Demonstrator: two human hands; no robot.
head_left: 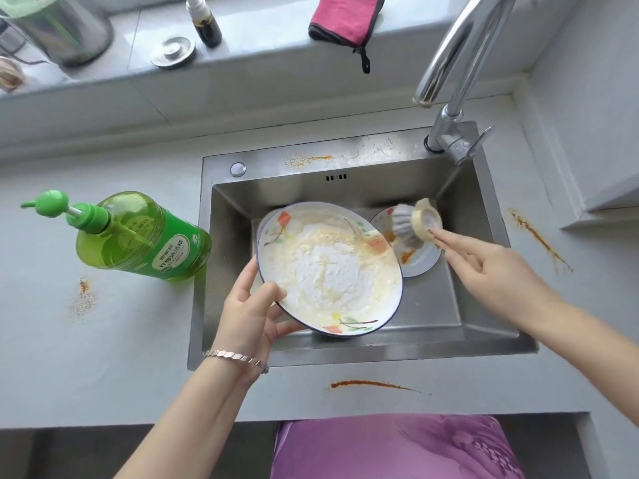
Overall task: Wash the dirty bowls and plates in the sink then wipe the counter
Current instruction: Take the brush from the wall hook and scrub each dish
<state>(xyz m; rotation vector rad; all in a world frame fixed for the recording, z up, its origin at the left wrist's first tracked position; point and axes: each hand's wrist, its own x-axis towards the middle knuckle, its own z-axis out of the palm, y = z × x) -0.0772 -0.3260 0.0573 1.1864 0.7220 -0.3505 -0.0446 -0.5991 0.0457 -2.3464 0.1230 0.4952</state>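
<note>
My left hand (254,311) grips the near-left rim of a soapy, foam-covered patterned plate (328,267), tilted over the steel sink (449,305). My right hand (484,261) pinches the edge of a round scrubbing brush (416,219), grey bristles with a pale cap, lifted just right of the plate. Below the brush a small white plate (420,262) with orange sauce stains lies in the sink. Another plate edge shows under the soapy plate at its far left.
A green dish-soap pump bottle (138,236) stands on the counter left of the sink. The faucet (449,70) arches over the back right. A pink cloth (345,19) lies on the sill. Orange sauce stains (370,384) mark the counter at the front, left and right.
</note>
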